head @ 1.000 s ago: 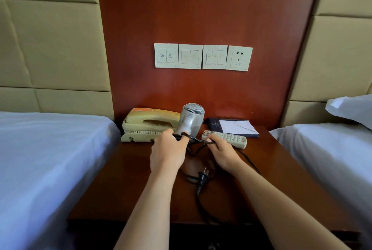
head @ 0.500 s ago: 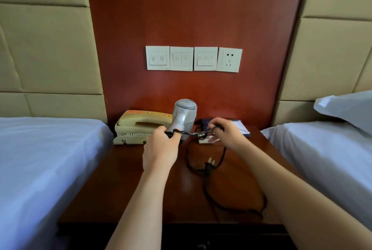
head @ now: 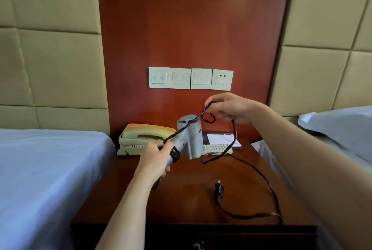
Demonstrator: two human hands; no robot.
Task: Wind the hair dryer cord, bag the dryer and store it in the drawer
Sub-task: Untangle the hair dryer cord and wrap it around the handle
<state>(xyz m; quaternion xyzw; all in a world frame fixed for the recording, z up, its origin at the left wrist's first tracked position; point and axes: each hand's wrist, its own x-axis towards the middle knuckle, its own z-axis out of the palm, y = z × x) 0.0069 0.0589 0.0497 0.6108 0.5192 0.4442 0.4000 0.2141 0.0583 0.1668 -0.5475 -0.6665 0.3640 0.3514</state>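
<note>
Raised, right hand [head: 227,108] pinches cord [head: 234,135]; left hand [head: 157,157] grips hair dryer [head: 191,137] above nightstand [head: 181,199].

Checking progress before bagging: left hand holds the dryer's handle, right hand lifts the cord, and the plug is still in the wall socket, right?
Not quite. The head view shows the plug lying loose on the nightstand, and the wall socket empty. The rest stands.

- You see a silver-grey plastic hair dryer [head: 192,139] with a thin black cord [head: 259,177] and black plug [head: 219,189].
- A glossy reddish-brown wooden nightstand [head: 191,205] matches the wall panel.
- The cream corded telephone [head: 141,139] carries an orange top.
- The quilted wall padding [head: 50,58] is plain beige.
- The bed sheets [head: 40,169] look pale blue-white.
</note>
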